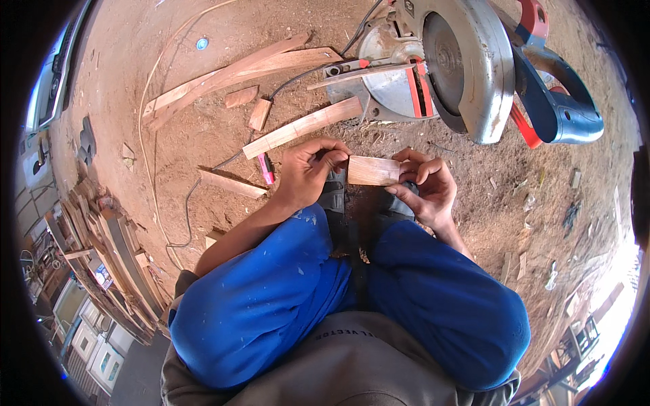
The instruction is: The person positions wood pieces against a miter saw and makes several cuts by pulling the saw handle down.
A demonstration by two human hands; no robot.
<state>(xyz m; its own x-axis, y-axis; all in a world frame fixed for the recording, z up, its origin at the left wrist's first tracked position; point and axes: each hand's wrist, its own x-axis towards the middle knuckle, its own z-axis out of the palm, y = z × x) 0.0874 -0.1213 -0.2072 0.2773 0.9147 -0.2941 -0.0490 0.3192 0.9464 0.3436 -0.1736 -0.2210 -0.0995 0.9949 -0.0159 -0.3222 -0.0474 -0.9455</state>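
A short rectangular wood block (373, 171) is held level above my shoes, between both hands. My left hand (306, 172) is closed, with thumb and forefinger pinching the block's left end. At the other end, my right hand (428, 184) grips it between thumb and fingers. Just beyond my left hand lies a longer wood strip (305, 126) with pencil-like marks across it. A pink marker (265, 168) rests on the ground left of that hand. Ahead to the right stands a mitre saw (447, 61) with a round blade guard and a blue handle (565, 111).
Long planks (237, 74) and small offcuts (258, 114) lie on the sandy ground at the far left. A dark power cord (189, 210) winds past them. Stacked timber (112, 250) stands at the left. Wood scraps (514, 266) litter the right side.
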